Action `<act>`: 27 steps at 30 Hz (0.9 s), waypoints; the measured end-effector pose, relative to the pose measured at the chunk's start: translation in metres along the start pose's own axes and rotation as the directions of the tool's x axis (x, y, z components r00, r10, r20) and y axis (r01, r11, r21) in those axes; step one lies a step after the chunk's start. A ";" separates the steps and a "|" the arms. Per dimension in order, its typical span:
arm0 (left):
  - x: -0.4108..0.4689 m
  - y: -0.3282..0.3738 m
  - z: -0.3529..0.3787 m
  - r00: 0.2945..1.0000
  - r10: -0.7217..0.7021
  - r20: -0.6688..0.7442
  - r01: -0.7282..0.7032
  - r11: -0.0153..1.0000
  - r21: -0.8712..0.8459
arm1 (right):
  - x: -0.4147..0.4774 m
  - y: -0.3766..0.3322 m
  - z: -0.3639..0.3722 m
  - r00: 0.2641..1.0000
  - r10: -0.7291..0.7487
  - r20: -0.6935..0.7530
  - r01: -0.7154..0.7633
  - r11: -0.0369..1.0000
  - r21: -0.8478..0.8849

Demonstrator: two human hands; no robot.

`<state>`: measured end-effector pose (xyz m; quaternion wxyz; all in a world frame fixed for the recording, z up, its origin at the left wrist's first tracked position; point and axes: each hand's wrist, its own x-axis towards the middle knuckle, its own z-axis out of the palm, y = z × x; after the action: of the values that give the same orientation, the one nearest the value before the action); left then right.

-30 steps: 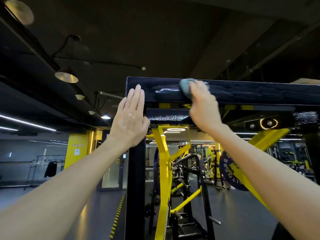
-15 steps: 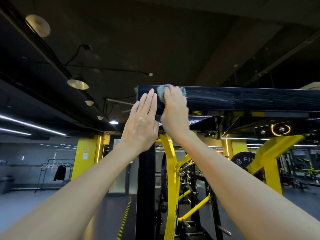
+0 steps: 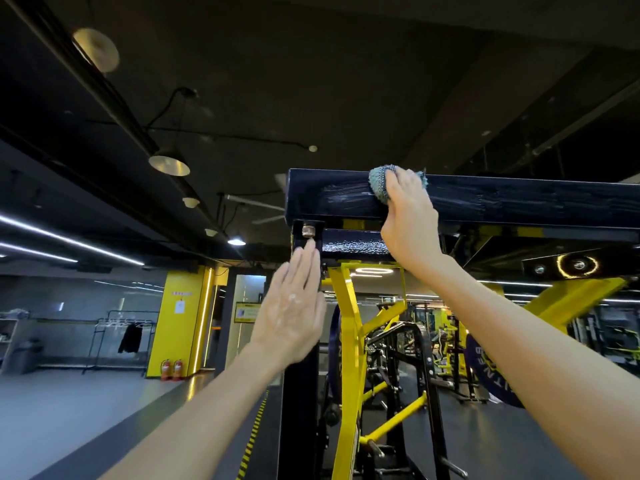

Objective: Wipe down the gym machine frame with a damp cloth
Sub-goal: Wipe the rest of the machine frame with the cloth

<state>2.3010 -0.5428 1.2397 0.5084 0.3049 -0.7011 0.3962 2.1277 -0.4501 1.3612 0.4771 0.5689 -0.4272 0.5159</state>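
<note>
The gym machine has a dark blue top crossbeam (image 3: 519, 202) overhead, carried by a dark upright post (image 3: 298, 410). My right hand (image 3: 408, 223) presses a bunched blue-grey cloth (image 3: 379, 183) against the beam's front face, fingers curled over it. Wet streaks shine on the beam to the left of the cloth. My left hand (image 3: 294, 306) lies flat with straight fingers against the upright post, just below a bolt (image 3: 307, 231) at the corner joint. Most of the cloth is hidden under my fingers.
Yellow frame members (image 3: 346, 341) and black racks (image 3: 408, 358) stand behind the post. A yellow pillar (image 3: 180, 313) with fire extinguishers (image 3: 171, 369) is at the left, beside open grey floor. Pendant lamps (image 3: 169, 162) hang from the dark ceiling.
My right hand slid the cloth left to the beam's end, then back to the right along the front face. My left hand dropped lower on the upright post.
</note>
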 end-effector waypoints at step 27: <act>-0.019 -0.005 0.022 0.999 -0.034 0.041 0.036 0.999 -0.039 | 0.006 -0.067 0.032 0.999 0.007 -0.047 -0.003 0.996 0.089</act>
<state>2.2998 -0.5641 1.2192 0.5071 0.3148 -0.7134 0.3670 2.1994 -0.4696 1.3595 0.4598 0.5764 -0.3938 0.5488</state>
